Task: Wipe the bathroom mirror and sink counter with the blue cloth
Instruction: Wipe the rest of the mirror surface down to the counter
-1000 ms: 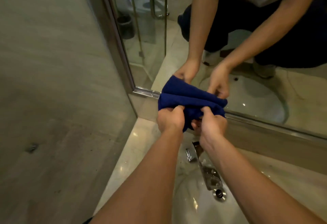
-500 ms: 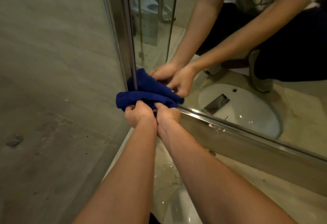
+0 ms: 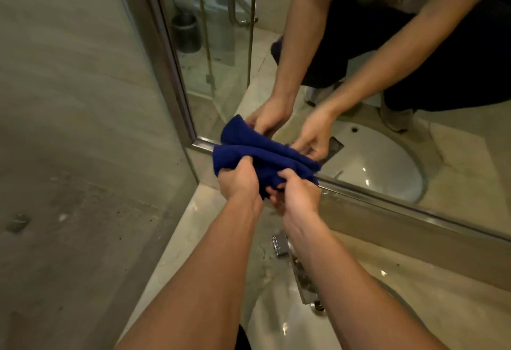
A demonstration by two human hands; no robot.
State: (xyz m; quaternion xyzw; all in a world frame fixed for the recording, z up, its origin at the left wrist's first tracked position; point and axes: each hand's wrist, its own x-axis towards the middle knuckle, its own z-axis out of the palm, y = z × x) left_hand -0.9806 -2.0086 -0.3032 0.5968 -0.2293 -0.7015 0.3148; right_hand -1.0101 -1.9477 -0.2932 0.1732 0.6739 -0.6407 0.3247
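The left hand (image 3: 240, 181) and right hand (image 3: 297, 197) both grip the bunched blue cloth (image 3: 260, 157) against the mirror (image 3: 359, 45) at its lower left corner. The right forearm hides much of the faucet (image 3: 301, 280) above the sink (image 3: 290, 327) — reflected shirt lettering is cropped, unreadable.

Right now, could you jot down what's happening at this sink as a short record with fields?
place: bathroom sink counter at the mirror's lower left corner
cloth: blue cloth, bunched, against the mirror bottom edge
left hand: left hand grips the cloth
right hand: right hand pinches the cloth's lower fold
below: chrome faucet over the white basin
mirror shows: the person's reflection, a glass door, a toilet
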